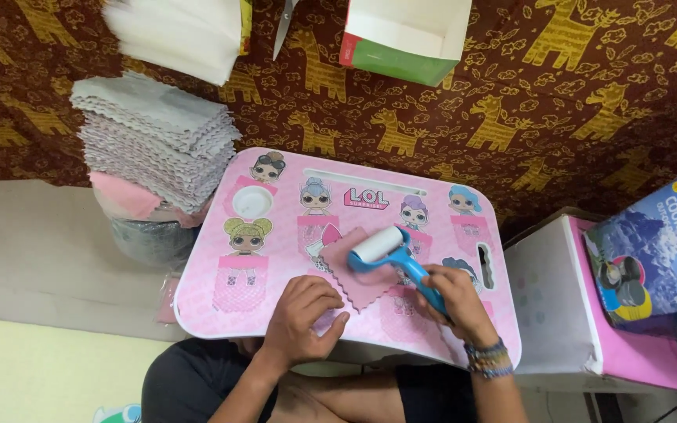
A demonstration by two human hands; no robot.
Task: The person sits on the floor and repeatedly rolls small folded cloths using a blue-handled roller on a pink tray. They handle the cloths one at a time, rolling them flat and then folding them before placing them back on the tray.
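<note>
A small pink cloth square with zigzag edges lies on a pink lap table printed with cartoon dolls. My left hand rests on the table at the cloth's near left corner, fingers curled and pressing down. My right hand grips the blue handle of a lint roller, whose white roll sits on the far right part of the cloth.
A tall stack of grey and pink zigzag-edged cloths stands left of the table. White sheets and an open red and green box lie beyond. A white and pink box and a blue carton stand at right.
</note>
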